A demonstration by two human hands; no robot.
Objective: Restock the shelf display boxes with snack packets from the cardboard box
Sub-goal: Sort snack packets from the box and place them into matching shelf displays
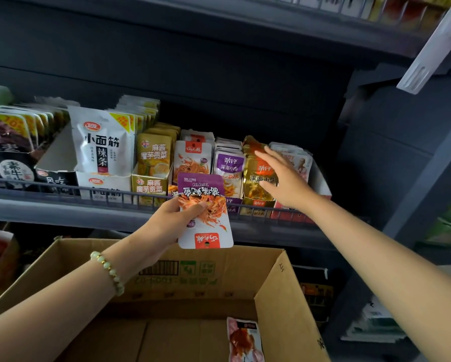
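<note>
I note left hand (166, 221) pinching an upside-down purple-topped packet (209, 226) above the cardboard box (272, 280); right hand (284, 182), fingers straight, lies against gold packets (255, 178).

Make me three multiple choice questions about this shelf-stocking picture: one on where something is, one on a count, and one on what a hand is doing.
1. Where is the purple-topped packet?
A. On the floor
B. In the left hand, in front of the shelf
C. Up on the top rack

2. How many packets show inside the cardboard box?
A. None
B. One
C. Five

3. The right hand is:
A. Open, with straight fingers at the gold packets
B. Gripping a packet
C. Out of view

Answers: B, the left hand pinches it upside down before the shelf; B, a single packet lies at the box's lower right; A, its fingers are spread straight and curl round nothing.
</note>
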